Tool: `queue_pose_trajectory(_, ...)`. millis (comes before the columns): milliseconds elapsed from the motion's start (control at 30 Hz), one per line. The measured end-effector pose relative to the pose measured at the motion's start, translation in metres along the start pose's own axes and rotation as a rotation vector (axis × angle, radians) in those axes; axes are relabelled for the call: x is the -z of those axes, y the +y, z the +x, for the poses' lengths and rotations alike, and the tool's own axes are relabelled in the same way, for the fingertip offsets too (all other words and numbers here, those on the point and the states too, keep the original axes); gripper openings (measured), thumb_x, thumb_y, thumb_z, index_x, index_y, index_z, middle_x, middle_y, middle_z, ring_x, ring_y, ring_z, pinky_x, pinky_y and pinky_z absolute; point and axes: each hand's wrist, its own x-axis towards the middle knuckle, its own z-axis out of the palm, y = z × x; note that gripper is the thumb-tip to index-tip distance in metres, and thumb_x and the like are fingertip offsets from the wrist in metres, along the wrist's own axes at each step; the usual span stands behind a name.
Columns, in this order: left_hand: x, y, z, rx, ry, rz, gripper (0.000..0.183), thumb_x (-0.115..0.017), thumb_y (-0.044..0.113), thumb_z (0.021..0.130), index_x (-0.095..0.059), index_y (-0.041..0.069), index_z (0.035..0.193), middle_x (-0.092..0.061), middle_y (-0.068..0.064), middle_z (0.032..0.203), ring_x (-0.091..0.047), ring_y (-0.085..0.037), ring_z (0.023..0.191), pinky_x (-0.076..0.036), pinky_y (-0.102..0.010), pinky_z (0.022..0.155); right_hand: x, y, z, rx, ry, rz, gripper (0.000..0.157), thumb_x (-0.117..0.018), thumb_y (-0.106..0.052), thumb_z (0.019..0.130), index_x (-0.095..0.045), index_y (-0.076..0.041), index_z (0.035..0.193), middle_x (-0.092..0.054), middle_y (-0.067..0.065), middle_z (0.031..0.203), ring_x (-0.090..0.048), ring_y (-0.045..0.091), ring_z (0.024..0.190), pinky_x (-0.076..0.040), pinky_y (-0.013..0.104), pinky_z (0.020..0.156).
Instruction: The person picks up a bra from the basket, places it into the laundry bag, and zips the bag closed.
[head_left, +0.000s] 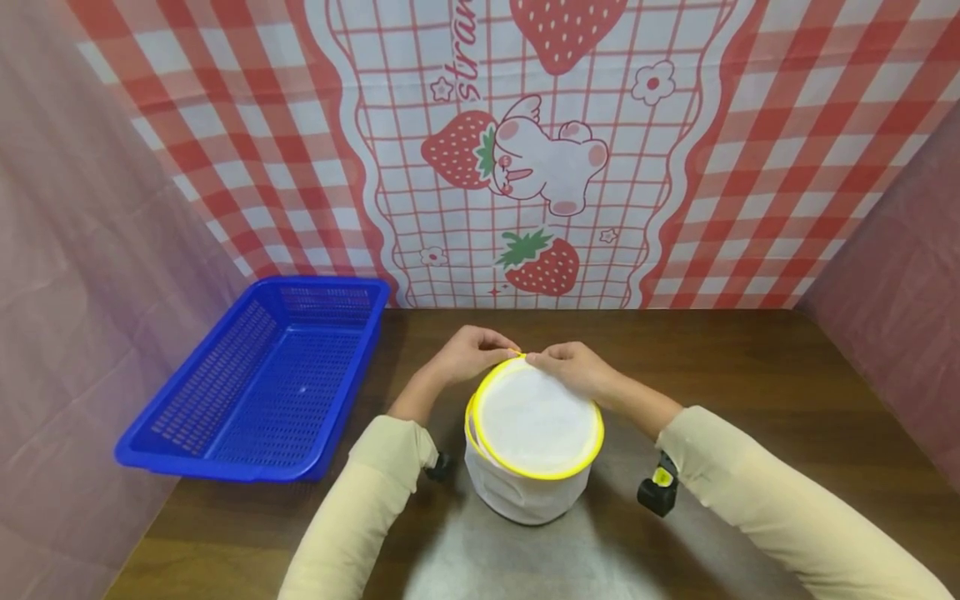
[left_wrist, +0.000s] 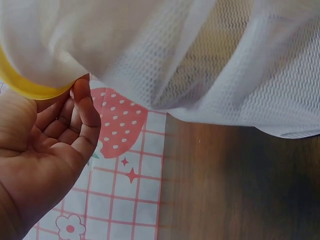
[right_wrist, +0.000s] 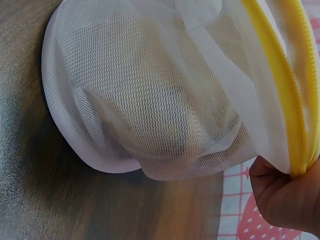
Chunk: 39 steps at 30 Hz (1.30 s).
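White mesh bag (head_left: 536, 421) stands on brown table (head_left: 757, 358), well in from its right edge; blue basket (head_left: 285, 400) apart, leftward. Left hand (head_left: 468, 354) and right hand (head_left: 576, 368) both pinch the bag's yellow rim (head_left: 548, 476), far side. Strawberry-print cloth (head_left: 517, 167) behind, pinkish curtains (head_left: 892, 250) flanking.

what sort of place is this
Probably a screened-off tabletop workspace: a brown wood-grain table, a red-and-white checked sheet with strawberry prints upright behind it, and plain pinkish fabric-like sheets along both sides.
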Motion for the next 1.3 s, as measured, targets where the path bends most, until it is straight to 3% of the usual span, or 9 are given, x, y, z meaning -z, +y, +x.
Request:
queue_pose_trajectory(500, -0.002, -0.001, -0.008, -0.052, 0.039, -0.015, 0.023, -0.063, 0.024, 0.089, -0.071, 0.006, 0.101, -0.071, -0.008, 0.096, -0.061, -0.012, 0.079, -0.051, -0.023, 0.07, -0.002, -0.001, -0.007, -0.011, 0.008, 0.02, 0.042, -0.054, -0.042, 0.093, -0.064, -0.003, 0.104, -0.065, 0.007, 0.081, -0.063, 0.016, 0.064, -0.054, 0.03, 0.059)
queue_pose_trajectory(767, -0.003, -0.005, -0.01, -0.036, 0.072, -0.026, 0.022, -0.064, 0.021, 0.089, -0.071, 0.005, 0.101, -0.071, -0.008, 0.097, -0.063, -0.012, 0.082, -0.051, -0.022, 0.072, 0.0, 0.003, -0.007, -0.058, 0.033, 0.021, 0.045, -0.054, -0.046, 0.091, -0.063, -0.006, 0.11, -0.066, 0.009, 0.087, -0.065, 0.018, 0.067, -0.055, 0.031, 0.061)
queue_pose_trajectory(1000, -0.005, -0.001, -0.012, -0.001, 0.059, -0.084, 0.023, -0.063, 0.02, 0.09, -0.069, 0.002, 0.103, -0.071, -0.011, 0.099, -0.064, -0.012, 0.08, -0.052, -0.023, 0.07, 0.002, -0.002, -0.006, 0.006, 0.027, -0.024, 0.042, -0.051, -0.041, 0.094, -0.065, -0.003, 0.104, -0.063, 0.006, 0.08, -0.06, 0.014, 0.063, -0.052, 0.028, 0.059)
queue_pose_trajectory(1300, -0.005, 0.007, -0.013, 0.044, 0.095, -0.179, 0.024, -0.062, 0.018, 0.09, -0.068, -0.002, 0.104, -0.07, -0.016, 0.098, -0.065, -0.011, 0.075, -0.054, -0.025, 0.068, -0.001, -0.008, -0.003, 0.122, 0.008, -0.142, 0.042, -0.047, -0.044, 0.095, -0.066, -0.009, 0.11, -0.064, 0.008, 0.093, -0.058, 0.014, 0.071, -0.05, 0.027, 0.061)
